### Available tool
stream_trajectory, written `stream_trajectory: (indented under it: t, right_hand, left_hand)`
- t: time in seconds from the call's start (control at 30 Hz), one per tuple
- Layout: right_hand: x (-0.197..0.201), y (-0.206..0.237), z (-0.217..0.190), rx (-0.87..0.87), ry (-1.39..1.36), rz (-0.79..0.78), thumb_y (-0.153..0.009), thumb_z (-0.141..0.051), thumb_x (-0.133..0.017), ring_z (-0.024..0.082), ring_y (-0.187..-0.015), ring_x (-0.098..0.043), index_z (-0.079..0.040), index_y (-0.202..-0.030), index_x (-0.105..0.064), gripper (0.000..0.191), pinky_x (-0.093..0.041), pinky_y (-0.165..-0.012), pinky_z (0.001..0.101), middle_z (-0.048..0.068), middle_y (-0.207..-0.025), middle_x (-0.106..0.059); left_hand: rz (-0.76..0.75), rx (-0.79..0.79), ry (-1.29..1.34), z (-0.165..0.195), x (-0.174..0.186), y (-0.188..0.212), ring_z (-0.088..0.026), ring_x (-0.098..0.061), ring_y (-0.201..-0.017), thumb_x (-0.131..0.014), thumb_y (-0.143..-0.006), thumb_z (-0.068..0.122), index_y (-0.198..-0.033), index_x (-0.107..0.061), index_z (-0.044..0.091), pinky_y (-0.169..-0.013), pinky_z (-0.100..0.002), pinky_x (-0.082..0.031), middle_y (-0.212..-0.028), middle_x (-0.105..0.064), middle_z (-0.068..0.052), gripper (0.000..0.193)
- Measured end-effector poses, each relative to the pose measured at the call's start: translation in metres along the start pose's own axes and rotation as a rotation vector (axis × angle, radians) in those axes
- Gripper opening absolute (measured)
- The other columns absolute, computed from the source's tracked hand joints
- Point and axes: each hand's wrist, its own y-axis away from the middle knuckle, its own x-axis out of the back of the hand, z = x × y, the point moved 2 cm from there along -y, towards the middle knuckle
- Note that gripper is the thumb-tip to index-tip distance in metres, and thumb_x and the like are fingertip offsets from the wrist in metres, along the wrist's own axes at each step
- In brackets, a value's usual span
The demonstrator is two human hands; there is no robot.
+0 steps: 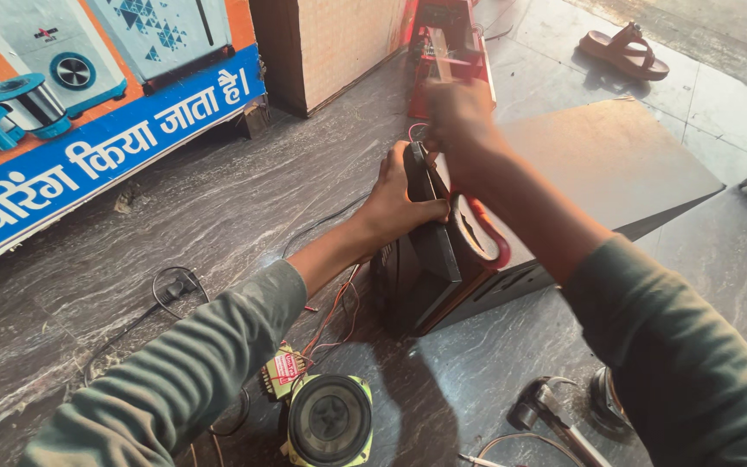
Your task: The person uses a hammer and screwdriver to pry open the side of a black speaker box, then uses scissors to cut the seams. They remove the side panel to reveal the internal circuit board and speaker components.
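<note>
A dark speaker cabinet (616,164) lies tilted on the grey stone floor. Its black front panel (436,246), with a red-rimmed round opening (477,232), stands at the cabinet's near end. My left hand (398,201) grips the panel's left edge, thumb laid across it. My right hand (458,117) reaches over the panel's top edge, fingers closed there; what it holds is hidden. Thin red and black wires (335,311) run from the panel down to a small transformer (283,370) and a loose round speaker (330,421).
A hammer (551,411) lies at the bottom right. A black cable (170,290) coils on the floor at left. A blue and orange banner (88,121) leans at the back left, beside a wooden box (330,47), a red device (447,43) and a sandal (624,52).
</note>
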Motion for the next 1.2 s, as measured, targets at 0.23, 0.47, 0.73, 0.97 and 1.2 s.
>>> stream_trajectory:
  t: [0.23, 0.47, 0.73, 0.97, 1.2]
  right_hand:
    - [-0.018, 0.003, 0.012, 0.153, 0.239, -0.063, -0.097, -0.019, -0.058, 0.015, -0.048, -0.046, -0.006, -0.085, -0.052, 0.019, -0.039, -0.043, 0.0362, 0.003, -0.062, -0.045]
    - [0.002, -0.007, -0.018, 0.719, 1.211, -0.487, -0.093, -0.012, -0.056, 0.008, -0.058, -0.055, -0.012, -0.092, -0.056, 0.001, -0.047, -0.049, 0.0331, -0.004, -0.066, -0.051]
    - [0.043, -0.018, -0.007, 0.069, -0.26, -0.071, -0.099, -0.011, -0.053, 0.013, -0.047, -0.035, -0.009, -0.075, -0.05, 0.024, -0.038, -0.05, 0.0347, -0.001, -0.06, -0.038]
    - [0.029, 0.015, 0.004, 0.076, -0.344, 0.083, -0.101, -0.016, -0.053, 0.013, -0.047, -0.032, -0.009, -0.073, -0.048, 0.029, -0.035, -0.047, 0.0339, -0.002, -0.058, -0.035]
    - [0.006, 0.014, 0.001, 0.068, -0.178, 0.053, -0.098, -0.014, -0.057, 0.011, -0.047, -0.037, -0.009, -0.075, -0.05, 0.024, -0.036, -0.046, 0.0325, -0.002, -0.06, -0.041]
  left_hand:
    - [-0.081, -0.076, 0.103, -0.004, 0.006, 0.003, -0.028, -0.046, -0.133, -0.087, -0.071, 0.016, -0.143, -0.031, 0.002, -0.11, -0.04, -0.044, -0.135, -0.043, -0.017, 0.092]
    - [-0.167, 0.104, 0.343, 0.003, 0.008, 0.005, -0.019, -0.066, -0.1, -0.082, -0.071, 0.011, -0.138, -0.029, 0.002, -0.089, -0.033, -0.059, -0.114, -0.056, -0.014, 0.086]
    - [-0.134, 0.175, 0.316, 0.004, 0.007, 0.005, -0.018, -0.067, -0.097, -0.08, -0.066, 0.01, -0.143, -0.023, 0.006, -0.086, -0.035, -0.06, -0.111, -0.057, -0.011, 0.096]
    - [-0.147, 0.228, 0.339, 0.011, 0.011, 0.007, -0.019, -0.069, -0.1, -0.079, -0.068, 0.008, -0.149, -0.015, 0.008, -0.091, -0.033, -0.058, -0.109, -0.064, -0.013, 0.103]
    - [-0.157, 0.16, 0.326, 0.009, 0.012, 0.008, -0.017, -0.067, -0.098, -0.078, -0.071, 0.008, -0.147, -0.02, 0.006, -0.086, -0.035, -0.06, -0.108, -0.063, -0.009, 0.096]
